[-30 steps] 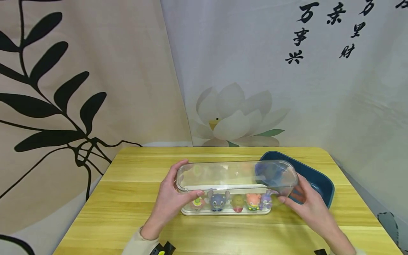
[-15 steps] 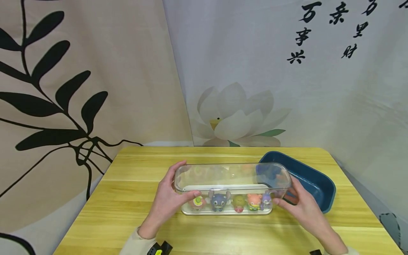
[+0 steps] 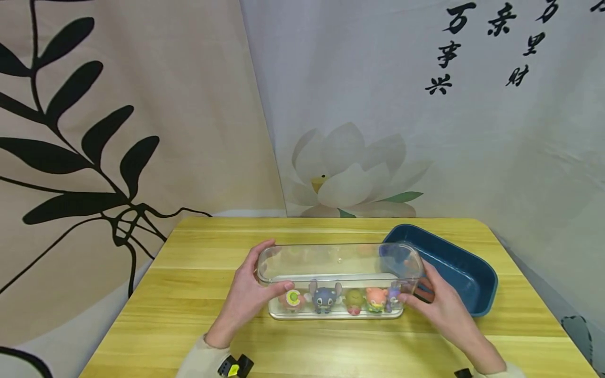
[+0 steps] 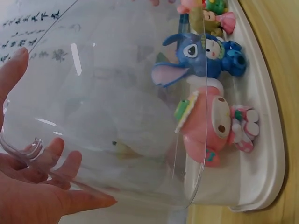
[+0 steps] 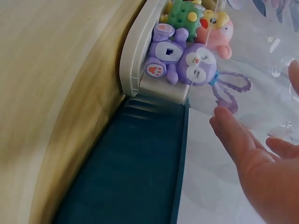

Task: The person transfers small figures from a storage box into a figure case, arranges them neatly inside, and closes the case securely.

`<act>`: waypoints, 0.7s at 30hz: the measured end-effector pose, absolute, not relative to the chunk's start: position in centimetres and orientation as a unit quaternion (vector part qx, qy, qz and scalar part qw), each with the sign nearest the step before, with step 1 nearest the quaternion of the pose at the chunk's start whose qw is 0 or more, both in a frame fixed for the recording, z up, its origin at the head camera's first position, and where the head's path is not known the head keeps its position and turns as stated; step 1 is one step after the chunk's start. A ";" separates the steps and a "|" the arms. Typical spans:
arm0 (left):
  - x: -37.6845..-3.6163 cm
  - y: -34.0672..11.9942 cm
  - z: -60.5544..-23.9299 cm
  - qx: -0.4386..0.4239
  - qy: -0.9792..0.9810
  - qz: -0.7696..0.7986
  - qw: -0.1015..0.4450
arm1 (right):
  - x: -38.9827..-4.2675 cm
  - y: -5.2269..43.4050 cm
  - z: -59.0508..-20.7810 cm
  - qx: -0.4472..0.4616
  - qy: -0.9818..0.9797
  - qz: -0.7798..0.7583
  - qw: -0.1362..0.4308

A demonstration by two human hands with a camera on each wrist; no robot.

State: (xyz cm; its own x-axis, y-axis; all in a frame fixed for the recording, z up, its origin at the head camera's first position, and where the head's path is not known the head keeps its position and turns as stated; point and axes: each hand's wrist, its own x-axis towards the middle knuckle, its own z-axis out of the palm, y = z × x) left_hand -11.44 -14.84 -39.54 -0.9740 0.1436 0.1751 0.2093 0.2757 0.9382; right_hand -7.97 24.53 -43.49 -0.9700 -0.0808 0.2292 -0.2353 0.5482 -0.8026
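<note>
A clear plastic cover [image 3: 331, 260] is held over a white base [image 3: 335, 316] that bears a row of several small toy figurines. My left hand [image 3: 255, 294] grips the cover's left end, thumb along the front. At the other end my right hand [image 3: 441, 304] holds it, the thumb near the purple rabbit figurine [image 5: 191, 63]. A blue big-eared figurine [image 4: 215, 56] and a pink hooded figurine [image 4: 205, 123] stand toward the left of the base. In the left wrist view, the cover's lower edge overlaps the figurines' heads.
Behind my right hand lies a dark blue tray [image 3: 465, 265], its near end close to the white base. Everything sits on a wood-grain table [image 3: 212, 315]. A printed cloth [image 3: 189, 105] with leaves, a lotus and writing hangs behind.
The cover has come down slightly and its right end has shifted left, over the base. My right hand has moved left with it; my left hand has barely moved.
</note>
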 end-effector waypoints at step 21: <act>-12.6 -15.0 -41.5 -0.105 -0.820 -0.561 0.023 | -8.7 24.4 -44.2 0.070 -0.885 0.457 0.051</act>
State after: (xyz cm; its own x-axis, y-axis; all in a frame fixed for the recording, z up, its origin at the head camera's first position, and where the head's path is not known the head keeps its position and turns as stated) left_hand -12.63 -14.98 -41.50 -0.9768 0.1473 0.1556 0.1984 0.3473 0.9165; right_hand -8.68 24.42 -44.24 -0.9851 -0.0779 0.1536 -0.1703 0.5733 -0.8014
